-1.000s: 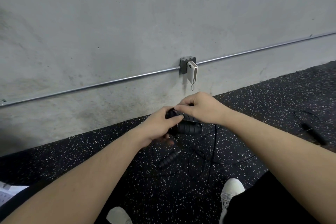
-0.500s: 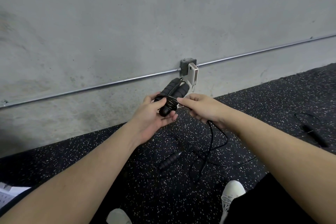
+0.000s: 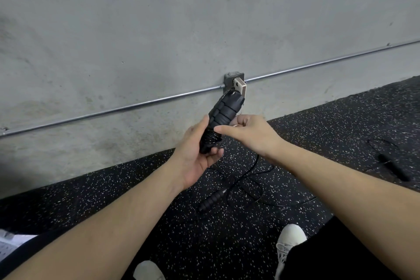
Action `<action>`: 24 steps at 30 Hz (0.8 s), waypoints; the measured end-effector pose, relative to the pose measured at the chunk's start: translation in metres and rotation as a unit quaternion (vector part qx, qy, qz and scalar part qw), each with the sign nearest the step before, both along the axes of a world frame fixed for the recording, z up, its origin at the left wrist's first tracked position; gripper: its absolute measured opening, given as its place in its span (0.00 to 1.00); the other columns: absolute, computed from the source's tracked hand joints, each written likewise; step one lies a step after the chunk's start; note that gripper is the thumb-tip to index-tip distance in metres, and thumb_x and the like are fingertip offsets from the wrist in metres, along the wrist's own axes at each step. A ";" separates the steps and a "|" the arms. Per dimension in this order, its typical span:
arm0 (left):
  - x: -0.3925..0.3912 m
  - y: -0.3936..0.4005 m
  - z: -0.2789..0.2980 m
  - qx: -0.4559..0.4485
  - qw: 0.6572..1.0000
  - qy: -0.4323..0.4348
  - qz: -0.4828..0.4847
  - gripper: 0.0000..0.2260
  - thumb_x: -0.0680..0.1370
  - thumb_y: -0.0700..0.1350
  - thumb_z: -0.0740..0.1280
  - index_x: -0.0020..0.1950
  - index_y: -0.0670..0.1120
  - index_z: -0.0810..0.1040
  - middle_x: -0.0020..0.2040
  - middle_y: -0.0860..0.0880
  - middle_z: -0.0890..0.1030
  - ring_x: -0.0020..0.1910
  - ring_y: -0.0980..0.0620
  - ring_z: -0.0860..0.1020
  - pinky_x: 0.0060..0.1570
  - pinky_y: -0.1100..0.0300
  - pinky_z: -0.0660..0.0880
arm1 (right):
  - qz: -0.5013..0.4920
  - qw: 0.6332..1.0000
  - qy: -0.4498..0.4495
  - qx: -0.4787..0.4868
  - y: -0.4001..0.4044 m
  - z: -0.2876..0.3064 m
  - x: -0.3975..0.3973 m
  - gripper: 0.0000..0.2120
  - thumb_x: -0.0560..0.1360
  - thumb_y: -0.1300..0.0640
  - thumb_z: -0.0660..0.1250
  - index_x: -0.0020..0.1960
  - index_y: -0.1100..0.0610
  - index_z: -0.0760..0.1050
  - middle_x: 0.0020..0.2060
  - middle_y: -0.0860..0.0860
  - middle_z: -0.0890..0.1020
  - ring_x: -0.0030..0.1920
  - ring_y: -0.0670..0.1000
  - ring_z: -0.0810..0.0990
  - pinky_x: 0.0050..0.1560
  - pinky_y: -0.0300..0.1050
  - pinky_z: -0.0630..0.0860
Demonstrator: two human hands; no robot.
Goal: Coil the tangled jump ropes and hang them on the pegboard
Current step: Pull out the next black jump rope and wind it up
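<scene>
at 7 o'clock, low in the corner, a white perforated panel [image 3: 9, 245] shows at the frame edge (possibly the pegboard, too little shows to tell), and nothing hangs on the part in view. moving toward centre, the left hand [image 3: 197, 154] grips the lower end of 2 black handles [image 3: 221, 118] held side by side and tilted up toward 1 o'clock, its fingers curled round them with cord already wrapped around the bundle. just right of that, the right hand [image 3: 247, 134] pinches the black cord [image 3: 256, 161] between thumb and forefinger beside the wraps, and the slack drops to the rubber floor [image 3: 113, 200] in loose loops. at 6 o'clock a third handle [image 3: 212, 200] lies on the floor among those loops, and at 3 o'clock another rope [image 3: 391, 161] lies well apart, untouched. by my reading the first rope is only partly wound, at least 1 more rope waits, and all hanging is left to do.
</scene>
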State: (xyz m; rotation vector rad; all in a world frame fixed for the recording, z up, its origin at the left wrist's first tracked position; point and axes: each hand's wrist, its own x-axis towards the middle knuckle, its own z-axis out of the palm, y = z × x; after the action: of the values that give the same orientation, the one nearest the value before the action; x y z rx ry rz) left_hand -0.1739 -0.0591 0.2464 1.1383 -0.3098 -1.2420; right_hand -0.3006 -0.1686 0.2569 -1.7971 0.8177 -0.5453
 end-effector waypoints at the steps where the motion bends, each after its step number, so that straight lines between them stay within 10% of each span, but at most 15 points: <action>1: -0.001 -0.001 -0.003 0.003 1.000 -0.002 0.003 0.22 0.80 0.56 0.69 0.66 0.41 0.77 0.46 0.44 0.80 0.29 0.54 0.77 0.34 0.57 0.82 | 0.001 1.000 -0.005 -0.004 0.001 -0.001 0.000 0.13 0.72 0.48 0.77 0.43 0.56 0.79 0.22 0.42 0.74 0.22 0.39 0.67 0.25 0.32 0.62; 8: 0.001 -0.009 0.004 -0.008 0.996 0.023 0.088 0.19 0.81 0.47 0.69 0.68 0.38 0.74 0.34 0.46 0.82 0.27 0.54 0.78 0.30 0.59 0.80 | 0.029 0.999 0.038 -0.004 0.003 0.001 0.006 0.16 0.72 0.38 0.73 0.47 0.49 0.75 0.31 0.50 0.76 0.25 0.46 0.67 0.28 0.41 0.62; 14: 0.023 -0.007 0.010 -0.015 0.992 0.034 0.123 0.15 0.81 0.47 0.69 0.61 0.38 0.78 0.37 0.46 0.80 0.26 0.56 0.75 0.29 0.61 0.80 | 0.104 0.991 0.086 -0.021 -0.003 0.012 -0.009 0.20 0.79 0.39 0.65 0.36 0.53 0.76 0.25 0.45 0.73 0.23 0.42 0.65 0.25 0.29 0.63; 24: 0.039 -0.003 0.018 -0.059 0.974 0.160 0.148 0.10 0.80 0.46 0.69 0.55 0.40 0.76 0.40 0.47 0.76 0.23 0.57 0.68 0.21 0.67 0.72 | 0.184 0.977 0.104 -0.028 -0.005 -0.001 -0.015 0.17 0.83 0.43 0.59 0.42 0.51 0.76 0.27 0.43 0.71 0.27 0.45 0.66 0.32 0.37 0.66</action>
State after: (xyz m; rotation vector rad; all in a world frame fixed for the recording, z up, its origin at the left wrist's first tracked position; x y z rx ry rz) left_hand -0.1344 -0.0622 0.2644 0.8304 0.0281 -1.1037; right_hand -0.3151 -0.1735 0.2562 -2.0217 0.5888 -0.1415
